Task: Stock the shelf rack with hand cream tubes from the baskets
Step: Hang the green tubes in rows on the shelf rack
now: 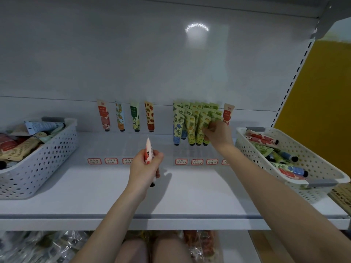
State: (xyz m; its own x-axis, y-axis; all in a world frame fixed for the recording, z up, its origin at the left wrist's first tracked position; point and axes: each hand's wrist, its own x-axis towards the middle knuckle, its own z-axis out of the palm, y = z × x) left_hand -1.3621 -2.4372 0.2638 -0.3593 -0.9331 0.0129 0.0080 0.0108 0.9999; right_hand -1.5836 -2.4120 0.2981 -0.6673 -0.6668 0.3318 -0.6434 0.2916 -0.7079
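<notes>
Two baskets (47, 158) (321, 168) — shelf (190, 196) ends, hands (144, 166) (216, 131) gripping tubes (149, 150) (206, 122)

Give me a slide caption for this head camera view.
Left hand holds a pink tube; right hand pinches a green tube standing in the rack.

Nothing on my feed reads outright. The red-bordered tags (181, 161) along the front of the shelf rack (165, 149) carry handwritten characters, too small and blurred for me to make out. The far-left tube (103, 115) and the far-right tube (228, 113) each bear a red panel of printed characters, equally illegible.
</notes>
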